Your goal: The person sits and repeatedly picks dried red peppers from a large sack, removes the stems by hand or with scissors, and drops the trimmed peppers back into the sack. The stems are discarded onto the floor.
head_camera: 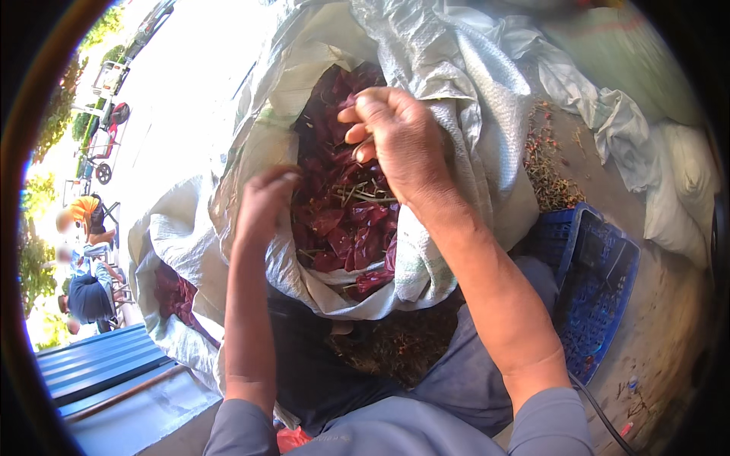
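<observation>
Dried red chili peppers [348,236], with some pale stems [362,195] among them, fill the open mouth of a white woven sack [425,265] in front of me. Over the upper part of the chilies hangs my right hand [402,134], its fingers curled towards the thumb. Something small and reddish shows by those fingertips, but whether it is gripped or lies behind them is unclear. At the sack's left rim is my left hand [265,196], blurred by motion, its fingertips near the chilies. What it holds, if anything, is hidden.
A second sack [177,222] of red chilies stands at left. To the right are a blue plastic crate [599,290], scattered stems and bits [550,176] on the floor, and full sacks [633,68]. A cable [601,416] runs bottom right. People [91,290] sit far left.
</observation>
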A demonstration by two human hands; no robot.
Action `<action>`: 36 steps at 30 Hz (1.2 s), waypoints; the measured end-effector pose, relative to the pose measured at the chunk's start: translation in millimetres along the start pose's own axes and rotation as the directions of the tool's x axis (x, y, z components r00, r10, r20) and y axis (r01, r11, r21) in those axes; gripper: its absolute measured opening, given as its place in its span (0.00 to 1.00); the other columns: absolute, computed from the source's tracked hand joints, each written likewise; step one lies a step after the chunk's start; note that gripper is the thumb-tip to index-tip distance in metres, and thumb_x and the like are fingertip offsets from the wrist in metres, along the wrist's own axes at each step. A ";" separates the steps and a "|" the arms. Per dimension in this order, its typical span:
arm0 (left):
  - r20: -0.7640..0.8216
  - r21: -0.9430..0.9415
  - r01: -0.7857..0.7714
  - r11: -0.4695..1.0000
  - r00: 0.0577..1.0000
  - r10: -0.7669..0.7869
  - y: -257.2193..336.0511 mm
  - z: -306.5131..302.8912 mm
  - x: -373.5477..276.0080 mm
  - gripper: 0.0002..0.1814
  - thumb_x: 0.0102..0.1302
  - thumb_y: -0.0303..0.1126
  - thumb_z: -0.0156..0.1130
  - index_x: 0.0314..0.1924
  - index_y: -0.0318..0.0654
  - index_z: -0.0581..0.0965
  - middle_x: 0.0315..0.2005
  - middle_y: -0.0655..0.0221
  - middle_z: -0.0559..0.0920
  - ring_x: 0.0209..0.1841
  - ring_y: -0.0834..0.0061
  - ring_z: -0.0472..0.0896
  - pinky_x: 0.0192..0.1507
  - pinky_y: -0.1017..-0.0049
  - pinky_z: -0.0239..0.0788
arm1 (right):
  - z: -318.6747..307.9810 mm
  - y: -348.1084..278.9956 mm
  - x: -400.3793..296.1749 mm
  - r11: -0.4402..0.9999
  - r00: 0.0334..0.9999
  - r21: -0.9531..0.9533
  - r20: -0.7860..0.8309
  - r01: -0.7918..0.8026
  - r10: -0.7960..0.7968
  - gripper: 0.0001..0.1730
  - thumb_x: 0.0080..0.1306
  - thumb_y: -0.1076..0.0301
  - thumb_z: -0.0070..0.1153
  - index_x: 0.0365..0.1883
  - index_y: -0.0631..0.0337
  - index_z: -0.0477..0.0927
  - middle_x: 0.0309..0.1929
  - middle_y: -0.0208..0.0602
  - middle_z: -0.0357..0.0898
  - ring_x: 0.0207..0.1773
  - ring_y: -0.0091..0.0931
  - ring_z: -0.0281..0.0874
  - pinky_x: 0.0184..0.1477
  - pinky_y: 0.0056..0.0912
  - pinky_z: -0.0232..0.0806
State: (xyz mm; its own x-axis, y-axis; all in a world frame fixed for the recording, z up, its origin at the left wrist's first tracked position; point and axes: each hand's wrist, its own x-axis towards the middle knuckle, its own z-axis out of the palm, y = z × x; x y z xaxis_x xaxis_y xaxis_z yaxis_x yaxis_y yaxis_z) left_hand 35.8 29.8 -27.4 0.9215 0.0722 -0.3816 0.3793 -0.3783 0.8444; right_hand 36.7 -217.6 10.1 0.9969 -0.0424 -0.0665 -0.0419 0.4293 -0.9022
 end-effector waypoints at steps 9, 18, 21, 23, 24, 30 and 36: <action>-0.150 0.808 -0.137 0.573 0.893 0.425 -58.8 -21.7 41.1 0.22 0.59 0.46 0.70 0.43 0.33 0.84 0.34 0.48 0.85 0.39 0.45 0.83 0.43 0.54 0.73 | 2.5 13.4 3.8 0.967 0.969 0.099 0.105 -0.234 0.223 0.15 0.75 0.57 0.54 0.42 0.62 0.77 0.36 0.34 0.80 0.31 0.18 0.76 0.28 0.20 0.69; 0.049 0.808 -0.284 0.517 0.905 0.422 -51.8 27.1 43.0 0.19 0.57 0.40 0.72 0.44 0.35 0.81 0.34 0.50 0.84 0.40 0.46 0.83 0.42 0.54 0.73 | 7.1 19.7 -2.9 0.941 0.933 -0.027 0.126 -0.337 0.338 0.14 0.76 0.56 0.52 0.38 0.58 0.76 0.29 0.28 0.77 0.27 0.18 0.73 0.25 0.20 0.66; 0.085 0.822 -0.328 0.466 0.880 0.468 -65.2 20.9 47.1 0.15 0.56 0.35 0.71 0.41 0.34 0.80 0.36 0.49 0.84 0.41 0.46 0.83 0.43 0.54 0.73 | 5.0 17.5 -4.9 0.931 0.922 -0.091 0.129 -0.355 0.364 0.14 0.76 0.56 0.51 0.38 0.56 0.77 0.30 0.25 0.76 0.29 0.17 0.72 0.27 0.19 0.65; 0.065 0.770 -0.346 0.536 0.878 0.474 -66.9 18.9 48.0 0.13 0.55 0.31 0.70 0.39 0.34 0.80 0.37 0.49 0.84 0.41 0.45 0.82 0.43 0.55 0.73 | 4.7 13.1 -6.2 0.924 0.921 -0.131 0.110 -0.359 0.373 0.14 0.76 0.56 0.50 0.39 0.57 0.78 0.30 0.25 0.77 0.30 0.17 0.73 0.28 0.19 0.65; 0.054 0.707 -0.354 0.612 0.890 0.453 -65.5 19.3 46.8 0.13 0.54 0.31 0.69 0.39 0.34 0.80 0.37 0.49 0.84 0.41 0.45 0.82 0.43 0.55 0.73 | 3.3 12.7 -6.9 0.921 0.922 -0.167 0.112 -0.351 0.372 0.14 0.76 0.55 0.50 0.40 0.57 0.78 0.32 0.25 0.77 0.32 0.17 0.73 0.29 0.19 0.65; -0.058 0.683 -0.250 0.686 0.918 0.393 -59.3 38.9 34.5 0.15 0.55 0.31 0.72 0.38 0.31 0.79 0.37 0.49 0.85 0.42 0.45 0.83 0.45 0.56 0.73 | 0.8 17.7 -5.3 0.917 0.930 -0.257 0.127 -0.305 0.345 0.14 0.76 0.57 0.50 0.40 0.58 0.79 0.31 0.25 0.78 0.31 0.16 0.73 0.29 0.19 0.65; -0.070 0.602 -0.315 0.734 0.894 0.442 -64.1 37.0 47.3 0.18 0.57 0.27 0.71 0.46 0.31 0.77 0.37 0.50 0.86 0.40 0.53 0.85 0.41 0.60 0.75 | 5.0 18.4 -6.5 0.929 0.944 -0.258 0.129 -0.264 0.304 0.15 0.75 0.61 0.51 0.38 0.66 0.80 0.27 0.31 0.79 0.27 0.19 0.75 0.31 0.23 0.70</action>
State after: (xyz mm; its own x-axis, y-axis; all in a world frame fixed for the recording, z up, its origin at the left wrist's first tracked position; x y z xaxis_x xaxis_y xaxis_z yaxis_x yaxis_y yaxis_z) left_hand 51.9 23.3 -113.5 0.9976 -0.0377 0.0586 -0.0625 -0.8557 0.5136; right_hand 29.9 -204.9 -3.9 0.9369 0.2067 -0.2821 -0.3195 0.1776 -0.9308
